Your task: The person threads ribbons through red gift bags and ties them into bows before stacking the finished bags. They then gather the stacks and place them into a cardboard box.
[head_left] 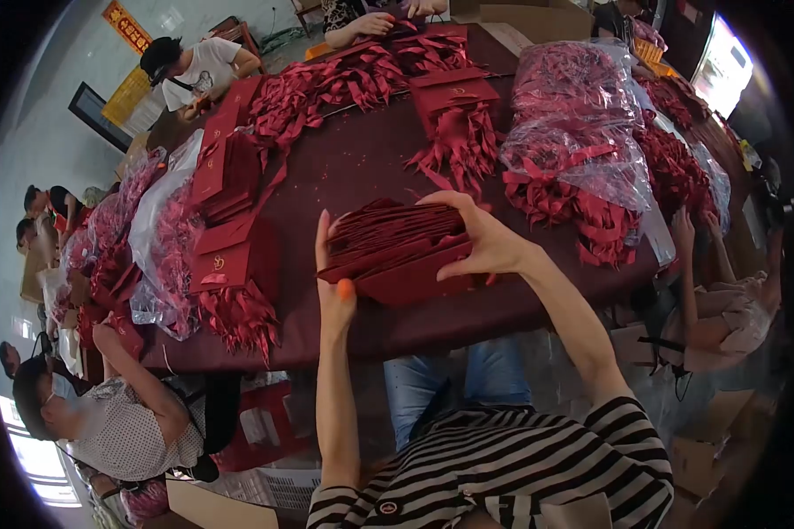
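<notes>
A thick stack of red paper envelopes [397, 251] is held above the front edge of the dark red table [344, 163], its many layered edges facing up. My left hand [333, 278] presses against the stack's left end, with an orange cover on the thumb. Around the right end, my right hand [481, 238] is wrapped, fingers at the back and thumb on the near face. Left of the stack lies a red pile with gold print and ribbons [234, 273]. Beyond it, another printed red pile with ribbons [454, 110] rests on the table.
Clear plastic bags of red ribboned items [578, 123] stand at the right, and another plastic bag [168, 234] lies at the left. More red piles [229, 167] line the left and back. Several people sit or stand around the table. A cardboard box [710, 436] is on the floor.
</notes>
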`<state>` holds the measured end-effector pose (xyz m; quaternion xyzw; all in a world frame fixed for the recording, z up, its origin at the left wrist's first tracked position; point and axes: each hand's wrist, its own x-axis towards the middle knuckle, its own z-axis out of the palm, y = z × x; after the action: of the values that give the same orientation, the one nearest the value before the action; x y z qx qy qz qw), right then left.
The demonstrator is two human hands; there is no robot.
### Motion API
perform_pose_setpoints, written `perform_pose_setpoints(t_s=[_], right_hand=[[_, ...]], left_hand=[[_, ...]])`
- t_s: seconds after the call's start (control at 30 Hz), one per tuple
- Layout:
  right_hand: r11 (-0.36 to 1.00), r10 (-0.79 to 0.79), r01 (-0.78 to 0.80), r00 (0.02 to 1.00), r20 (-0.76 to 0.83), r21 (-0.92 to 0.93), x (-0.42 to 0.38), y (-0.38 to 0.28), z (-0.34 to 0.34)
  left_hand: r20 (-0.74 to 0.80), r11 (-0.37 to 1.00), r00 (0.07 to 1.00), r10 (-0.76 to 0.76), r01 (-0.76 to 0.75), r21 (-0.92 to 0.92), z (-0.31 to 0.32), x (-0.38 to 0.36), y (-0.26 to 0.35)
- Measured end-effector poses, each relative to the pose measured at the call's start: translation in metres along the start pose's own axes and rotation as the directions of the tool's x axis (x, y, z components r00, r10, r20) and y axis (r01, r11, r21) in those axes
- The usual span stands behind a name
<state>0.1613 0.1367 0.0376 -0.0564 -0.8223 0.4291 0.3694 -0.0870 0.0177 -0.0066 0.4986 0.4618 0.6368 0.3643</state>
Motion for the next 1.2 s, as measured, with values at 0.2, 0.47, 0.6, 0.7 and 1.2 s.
perform_pose_setpoints(t_s=[0.2,0.47,0.6,0.7,1.2], right_hand=[[0.991,0.056,-0.051,0.998,-0.036,0.124,-0.008,0.007,0.007],[0.997,0.068,-0.067,0.996,0.048,-0.037,-0.007,0.005,0.006],[0.982,0.1,-0.113,0.991,0.089,0.153,-0.005,0.008,0.002],[1.0,0.015,-0.015,1.0,0.004,0.013,0.002,0.007,-0.004],[0.997,-0.027,0.03,0.999,0.038,-0.075,-0.008,0.008,-0.008]], left_hand=[[0.104,0.983,0.983,0.154,-0.142,-0.118,0.02,-0.009,0.022],[0.141,0.988,0.978,0.154,-0.15,-0.04,0.008,0.009,0.016],[0.14,0.982,0.98,0.139,-0.155,0.111,0.007,0.005,0.006],[0.078,0.938,0.953,0.292,-0.301,0.17,0.002,0.006,0.01],[-0.111,0.655,0.801,0.589,-0.393,0.645,0.029,0.03,0.023]])
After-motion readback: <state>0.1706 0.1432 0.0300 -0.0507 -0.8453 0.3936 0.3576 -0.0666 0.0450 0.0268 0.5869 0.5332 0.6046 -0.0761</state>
